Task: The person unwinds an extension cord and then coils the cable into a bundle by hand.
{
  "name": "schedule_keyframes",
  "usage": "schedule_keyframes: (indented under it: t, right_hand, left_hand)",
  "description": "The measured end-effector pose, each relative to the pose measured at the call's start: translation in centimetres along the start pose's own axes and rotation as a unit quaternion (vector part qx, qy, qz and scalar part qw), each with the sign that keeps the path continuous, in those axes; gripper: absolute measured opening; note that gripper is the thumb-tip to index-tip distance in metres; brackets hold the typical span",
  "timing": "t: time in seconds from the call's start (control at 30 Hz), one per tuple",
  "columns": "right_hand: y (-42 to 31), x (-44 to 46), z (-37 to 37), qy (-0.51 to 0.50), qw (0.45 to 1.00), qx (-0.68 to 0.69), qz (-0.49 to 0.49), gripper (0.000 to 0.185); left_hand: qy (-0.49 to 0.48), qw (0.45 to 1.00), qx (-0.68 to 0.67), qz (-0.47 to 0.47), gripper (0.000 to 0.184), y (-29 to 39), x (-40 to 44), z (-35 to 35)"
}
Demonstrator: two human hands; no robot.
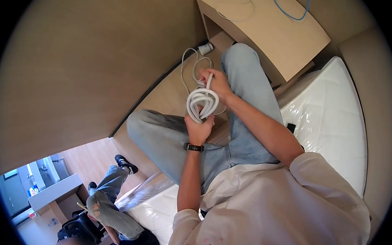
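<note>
Cable [203,95], thick and white, lies wound in a loose coil near the centre of the frame, held up over the gap between our bent legs [251,84]. Fingers of our left hand [199,130] are clamped on the coil from below, one tip showing through the loops; that is the nearer hand, and the coil rises straight above it in the picture. Our right hand [219,83] sits higher and to the right, its fingers curled tight on a single strand — that strand's long axis runs down and slightly left from our grip into the top of the coil, so the loops lie below and to the left of those fingers. Behind the right hand, a thin white cord [182,72] loops up toward a white plug-like piece [205,49] by the wall; whether it joins the thick strand we cannot tell. In the upper right stands a wooden bench [280,38] bearing a blue cord [293,17], well apart from our hands. A wrapped mattress [333,115] fills the right side — and at lower left sits another person [114,211].
</note>
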State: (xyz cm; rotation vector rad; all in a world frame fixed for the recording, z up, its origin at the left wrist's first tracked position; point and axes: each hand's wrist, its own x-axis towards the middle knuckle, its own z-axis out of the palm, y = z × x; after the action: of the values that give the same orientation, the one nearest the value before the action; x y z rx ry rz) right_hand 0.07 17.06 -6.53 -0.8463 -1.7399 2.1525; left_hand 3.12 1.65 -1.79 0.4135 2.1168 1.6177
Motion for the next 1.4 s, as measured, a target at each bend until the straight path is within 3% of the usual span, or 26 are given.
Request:
schedule_keyframes:
  t: [0.17,0.27,0.33,0.47,0.53,0.63,0.77,0.8,0.87,0.93,1.03,1.17,1.23,1.3,1.4]
  right_hand:
    - [-3.9,-2.0,-0.2,-0.054,0.997,0.045,0.036,0.037]
    - [-3.4,-2.1,-0.1,-0.082,0.996,-0.039,-0.028,0.031]
    - [-3.5,-2.5,0.2,-0.101,0.991,-0.052,-0.073,0.019]
    - [-4.9,-3.8,0.1,-0.13,0.984,-0.076,-0.094,0.018]
    - [-5.3,-4.1,-0.1,-0.141,0.966,-0.175,-0.127,0.028]
    - [-5.7,-4.7,-0.2,-0.167,0.948,-0.212,-0.168,0.037]
    - [-6.4,-5.3,-0.4,-0.178,0.951,-0.182,-0.174,0.046]
    - [-6.9,-5.4,-0.5,-0.174,0.935,-0.22,-0.215,0.05]
    - [-7.1,-5.6,-0.4,-0.174,0.916,-0.257,-0.255,0.054]
    - [-7.0,-5.8,-0.1,-0.174,0.884,-0.245,-0.358,0.062]
    - [-7.1,-6.1,0.3,-0.173,0.901,-0.209,-0.339,0.061]
    - [-6.2,-4.8,-0.4,-0.193,0.906,-0.204,-0.317,0.053]
    - [-5.6,-4.4,-0.4,-0.192,0.967,-0.059,-0.158,0.04]
    - [-5.4,-3.9,-0.8,-0.178,0.976,-0.025,-0.126,0.039]
    - [-5.0,-3.1,-0.6,-0.16,0.98,0.022,-0.112,0.042]
  left_hand:
    - [0.056,0.997,-0.025,-0.04,0.014,0.4,0.7,-0.3]
    - [0.086,0.979,-0.145,-0.114,0.019,-0.3,1.1,-0.6]
    - [0.083,0.979,-0.144,-0.117,0.019,-0.2,1.3,-0.9]
    - [0.08,0.973,-0.173,-0.13,0.02,-0.3,1.5,-1.2]
    - [0.065,0.973,-0.169,-0.146,0.022,-0.6,1.7,-1.6]
    - [0.052,0.971,-0.171,-0.161,0.026,-0.3,1.9,-1.6]
    - [0.051,0.976,-0.164,-0.134,0.032,-0.8,2.1,-1.1]
    - [0.076,0.976,-0.168,-0.117,0.023,-0.6,2.0,-0.9]
    - [0.069,0.979,-0.159,-0.11,0.023,-0.9,2.0,-1.2]
    - [0.061,0.981,-0.151,-0.104,0.023,-0.7,2.1,-1.1]
    - [0.095,0.967,-0.21,-0.112,0.024,-0.6,1.9,-0.9]
    - [-0.029,0.963,-0.226,-0.146,0.035,-0.1,1.4,-1.4]
    - [-0.073,0.959,-0.226,-0.156,0.041,0.5,1.3,-1.6]
    - [-0.146,0.938,-0.271,-0.157,0.041,0.6,1.2,-1.7]
    - [-0.135,0.952,-0.241,-0.134,0.039,1.1,0.8,-1.1]
